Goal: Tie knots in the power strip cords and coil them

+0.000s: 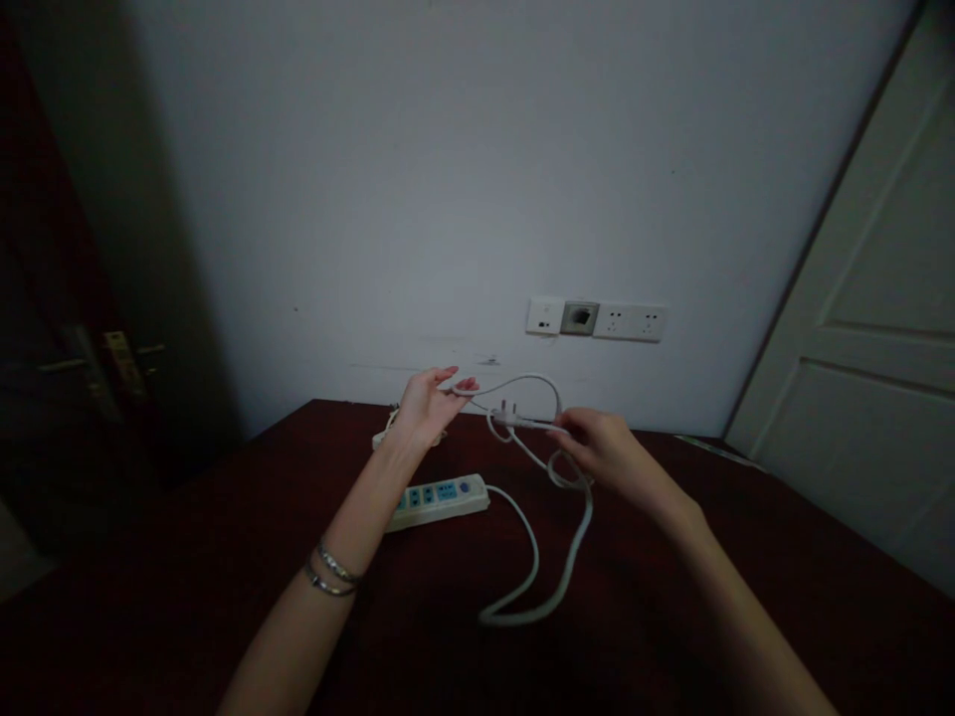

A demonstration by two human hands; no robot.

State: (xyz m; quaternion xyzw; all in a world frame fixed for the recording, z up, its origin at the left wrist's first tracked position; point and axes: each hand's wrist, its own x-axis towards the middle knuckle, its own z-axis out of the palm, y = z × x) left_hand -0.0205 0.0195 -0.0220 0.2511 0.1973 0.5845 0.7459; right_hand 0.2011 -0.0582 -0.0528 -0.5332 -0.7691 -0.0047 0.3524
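A white power strip [470, 505] with blue sockets lies on the dark red table, partly hidden behind my left forearm. From its right end runs a white power cord [573, 557], which bends across the table and rises in loops between my hands. My left hand [429, 406] holds a loop of this cord between thumb and fingers, palm turned inward. On the right, the fingers of my right hand [601, 445] pinch the cord close to its plug [507, 416]. The plug hangs between both hands with its prongs pointing up.
Behind my left wrist is another small white object [380, 438], mostly hidden. Wall sockets [631, 321] sit on the wall above the dark red table [246, 557]. A pale door [880, 328] stands at right, a dark door with a handle [64, 365] at left.
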